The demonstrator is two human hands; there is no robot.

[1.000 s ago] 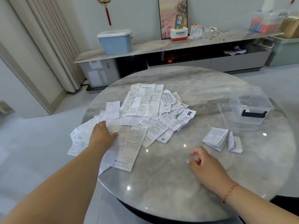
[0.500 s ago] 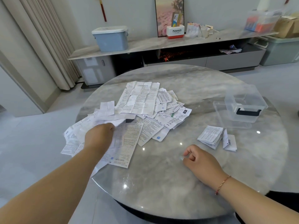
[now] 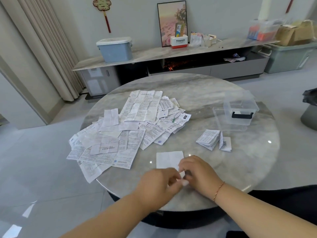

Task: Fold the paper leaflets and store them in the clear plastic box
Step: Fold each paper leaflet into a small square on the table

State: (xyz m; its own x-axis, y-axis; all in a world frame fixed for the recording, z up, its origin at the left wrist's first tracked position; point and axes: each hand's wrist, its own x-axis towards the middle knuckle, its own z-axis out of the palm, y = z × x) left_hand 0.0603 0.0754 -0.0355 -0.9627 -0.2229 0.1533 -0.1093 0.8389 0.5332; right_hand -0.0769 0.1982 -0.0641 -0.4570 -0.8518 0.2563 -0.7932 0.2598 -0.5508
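Leaflet point(image 3: 169, 159), a single white sheet, is lying flat on the desk point(image 3: 214, 169) in the lower centre of the frame, directly beyond both hands. Its near edge is passing under the fingers, and its far edge is pointing toward the upper part of the frame. The visible part is reading as roughly square, so a long axis cannot be determined.

Both hands are meeting at the sheet's near right corner. The left hand point(image 3: 158, 183) is lying at the lower left of that corner, fingers curled inward; it is blurred, so its exact contact cannot be told. The right hand point(image 3: 199, 174) is lying at the lower right, fingers curled down, and appears to be pinching the paper edge. Both are equally near; the right hand is overlapping more of the sheet.

Judgement: the coming fold is depending on lifting the near edge and carrying it away from the body toward the far edge, since the free paper is extending only in that direction.

Two folded leaflets point(image 3: 213, 140) are standing just to the upper right of the hands. The clear plastic box point(image 3: 240, 112) is sitting beyond them at the right of the frame, on its lid. The unfolded pile point(image 3: 127, 127) is spreading across the left centre, well apart from the box.
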